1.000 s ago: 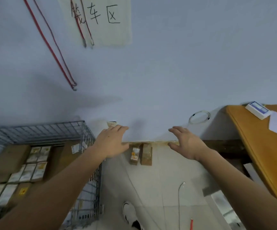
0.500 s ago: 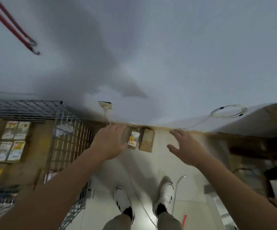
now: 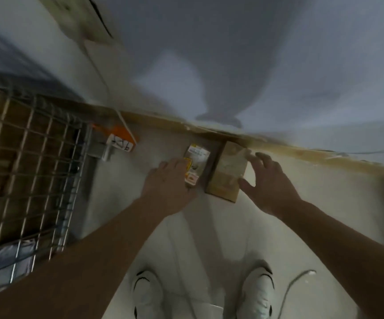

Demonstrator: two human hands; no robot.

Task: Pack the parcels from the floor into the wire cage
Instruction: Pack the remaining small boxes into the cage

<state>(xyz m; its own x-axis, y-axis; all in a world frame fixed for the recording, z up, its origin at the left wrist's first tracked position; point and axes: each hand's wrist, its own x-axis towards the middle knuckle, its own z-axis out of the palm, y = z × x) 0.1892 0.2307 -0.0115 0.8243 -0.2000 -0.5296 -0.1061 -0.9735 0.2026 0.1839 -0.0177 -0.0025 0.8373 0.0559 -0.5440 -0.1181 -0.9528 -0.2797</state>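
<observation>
Both arms reach down to two parcels on the floor against the far wall. The left hand (image 3: pixel 166 180) lies on the labelled parcel (image 3: pixel 196 166), fingers loosely curved, grip unclear. The right hand (image 3: pixel 265 180), fingers spread, flanks the plain parcel (image 3: pixel 226 173). The cage (image 3: pixel 32 162) stands left. Floor (image 3: pixel 209 226) pale; label writing blurred.

The pale floor (image 3: pixel 209 226) runs up to the wall's brown skirting. On it, by the skirting, two boxes lie side by side: my labelled box (image 3: pixel 197 164) and a plain brown box (image 3: pixel 227 173). The wire cage (image 3: pixel 29 171) stands on the floor to my left. My white shoes (image 3: pixel 146 293) stand below, a thin cable (image 3: pixel 294 284) beside them.
</observation>
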